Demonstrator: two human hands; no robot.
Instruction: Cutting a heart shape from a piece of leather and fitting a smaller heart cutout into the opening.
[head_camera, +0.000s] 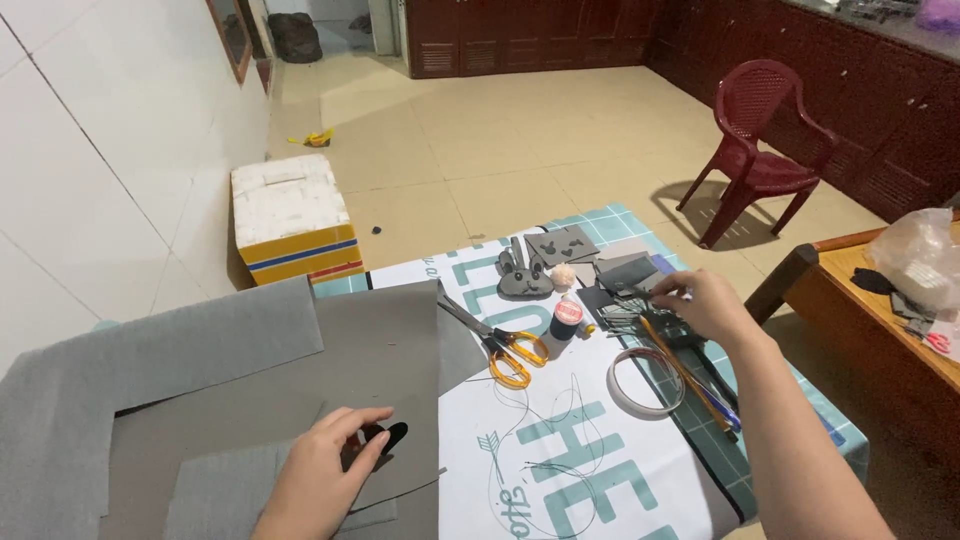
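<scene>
Even, soft daylight; a mostly sharp wide-angle view.

The room is lit brightly from the far doorway, and a pale sheen is seen on the floor tiles (480, 130). A soft shadow is cast beside the red plastic chair (765, 150). The white printed sheet (560, 450) is slightly overexposed. Straight lines are bent near the edges. Slight blur is noticed on the right hand (705, 300).

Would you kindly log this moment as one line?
left hand: pinching black felt piece on grey felt sheet | right hand: reaching among felt scraps
</scene>
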